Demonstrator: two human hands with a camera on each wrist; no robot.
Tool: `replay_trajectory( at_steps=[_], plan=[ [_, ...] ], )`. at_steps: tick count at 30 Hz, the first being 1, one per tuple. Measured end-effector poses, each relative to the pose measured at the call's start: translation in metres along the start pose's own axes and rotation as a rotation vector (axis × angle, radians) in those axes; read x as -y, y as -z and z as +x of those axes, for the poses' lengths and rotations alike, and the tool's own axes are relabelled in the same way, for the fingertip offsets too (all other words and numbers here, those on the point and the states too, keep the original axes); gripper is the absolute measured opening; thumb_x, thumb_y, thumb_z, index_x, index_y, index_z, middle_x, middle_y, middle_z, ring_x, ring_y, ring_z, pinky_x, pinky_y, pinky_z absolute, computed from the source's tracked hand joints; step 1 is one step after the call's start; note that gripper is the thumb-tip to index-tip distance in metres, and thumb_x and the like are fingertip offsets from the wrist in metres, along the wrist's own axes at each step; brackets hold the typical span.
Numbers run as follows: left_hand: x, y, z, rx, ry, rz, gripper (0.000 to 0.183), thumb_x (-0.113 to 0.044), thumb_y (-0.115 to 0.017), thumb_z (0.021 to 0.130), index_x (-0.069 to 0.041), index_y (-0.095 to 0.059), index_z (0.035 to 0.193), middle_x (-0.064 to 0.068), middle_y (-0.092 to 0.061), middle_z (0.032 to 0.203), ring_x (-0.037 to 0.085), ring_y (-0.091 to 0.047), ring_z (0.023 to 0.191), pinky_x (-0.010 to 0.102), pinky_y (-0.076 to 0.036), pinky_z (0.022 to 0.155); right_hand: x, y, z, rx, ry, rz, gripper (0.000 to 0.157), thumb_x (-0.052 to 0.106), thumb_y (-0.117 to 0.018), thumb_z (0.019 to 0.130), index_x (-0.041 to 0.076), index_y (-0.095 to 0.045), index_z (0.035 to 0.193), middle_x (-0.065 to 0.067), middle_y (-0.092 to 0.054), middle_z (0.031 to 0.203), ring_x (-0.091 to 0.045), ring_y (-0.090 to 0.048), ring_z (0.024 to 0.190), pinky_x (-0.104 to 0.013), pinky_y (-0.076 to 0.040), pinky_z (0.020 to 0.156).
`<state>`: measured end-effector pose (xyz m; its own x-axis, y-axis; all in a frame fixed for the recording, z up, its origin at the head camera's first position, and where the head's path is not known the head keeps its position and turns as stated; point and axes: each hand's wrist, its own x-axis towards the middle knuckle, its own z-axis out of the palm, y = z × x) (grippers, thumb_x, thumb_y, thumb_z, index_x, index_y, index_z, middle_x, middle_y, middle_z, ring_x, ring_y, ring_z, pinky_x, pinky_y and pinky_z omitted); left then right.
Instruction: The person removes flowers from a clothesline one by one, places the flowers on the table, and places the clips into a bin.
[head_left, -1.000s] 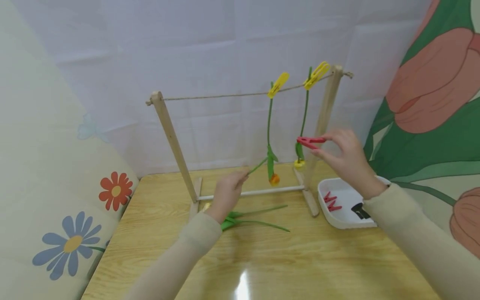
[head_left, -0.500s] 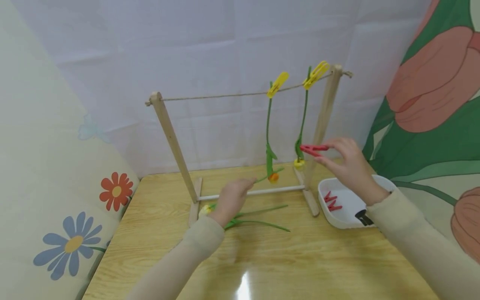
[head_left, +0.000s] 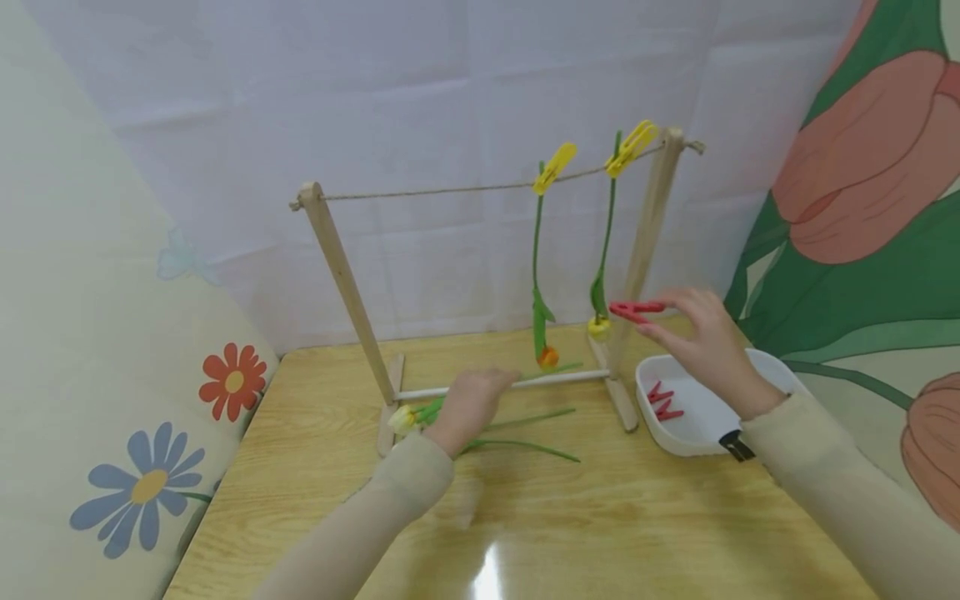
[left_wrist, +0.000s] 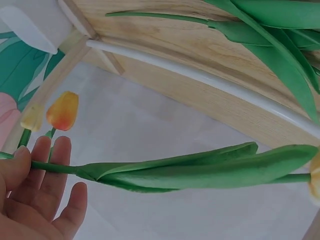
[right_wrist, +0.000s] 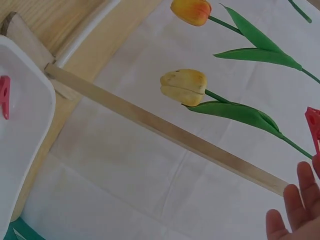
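Observation:
My left hand (head_left: 471, 408) pinches the green stem of a yellow tulip (left_wrist: 200, 174) between thumb and fingers. The tulip lies nearly level, its bloom (head_left: 403, 419) pointing left near the rack's left foot. In the head view my right hand (head_left: 701, 343) holds a red clothespin (head_left: 636, 310) by its handle ends, in front of the rack's right post. To the left of that hand, an orange tulip (head_left: 548, 357) and a yellow tulip (right_wrist: 184, 87) hang bloom-down. Yellow clothespins (head_left: 555, 168) fasten their stems to the twine (head_left: 427, 193).
A wooden rack (head_left: 341, 283) with a white lower bar (head_left: 558, 380) stands on the wooden table (head_left: 570, 525). More tulip stems (head_left: 532, 450) lie in front of it. At the right, a white basket (head_left: 647, 400) contains red clothespins (head_left: 663, 410). Behind hangs a white cloth (head_left: 450, 100).
My left hand has lowered and shifted slightly right, and the tulip's stem has dropped below the orange bloom. My right hand with the red clothespin has moved down and a little right.

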<state>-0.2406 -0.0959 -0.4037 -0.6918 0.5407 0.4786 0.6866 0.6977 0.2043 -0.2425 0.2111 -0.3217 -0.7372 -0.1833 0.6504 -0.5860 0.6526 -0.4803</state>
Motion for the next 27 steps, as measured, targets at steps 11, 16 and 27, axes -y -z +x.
replay_trajectory(
  at_steps=[11,16,27],
  plan=[
    [-0.001,-0.009,-0.001,0.144,0.047,0.104,0.042,0.013,-0.063,0.086,-0.010,-0.071,0.120,0.009,-0.077,0.103,0.022,-0.074,0.088,0.036,-0.062,0.076,-0.016,0.004,-0.015,0.018,-0.031,-0.051,0.029,0.002,-0.081,0.080,-0.009,-0.068,0.103,-0.028,-0.066,0.102,-0.041,-0.051,0.101,-0.050,-0.038,0.086],
    [-0.002,-0.014,-0.001,0.180,0.035,0.175,0.050,0.017,-0.062,0.082,-0.013,-0.072,0.120,0.006,-0.077,0.095,0.018,-0.072,0.080,0.032,-0.060,0.069,-0.022,0.007,-0.023,0.022,-0.065,-0.069,0.029,0.004,-0.080,0.082,-0.010,-0.067,0.104,-0.029,-0.066,0.103,-0.042,-0.051,0.100,-0.049,-0.038,0.084],
    [-0.006,-0.026,-0.007,0.208,0.045,0.148,0.038,0.011,-0.060,0.086,-0.012,-0.071,0.115,0.006,-0.077,0.105,0.025,-0.074,0.092,0.050,-0.061,0.084,-0.040,0.009,-0.039,0.020,-0.069,-0.047,0.023,0.004,-0.078,0.085,-0.007,-0.068,0.102,-0.024,-0.065,0.104,-0.025,-0.050,0.103,-0.039,-0.036,0.088]
  ],
)
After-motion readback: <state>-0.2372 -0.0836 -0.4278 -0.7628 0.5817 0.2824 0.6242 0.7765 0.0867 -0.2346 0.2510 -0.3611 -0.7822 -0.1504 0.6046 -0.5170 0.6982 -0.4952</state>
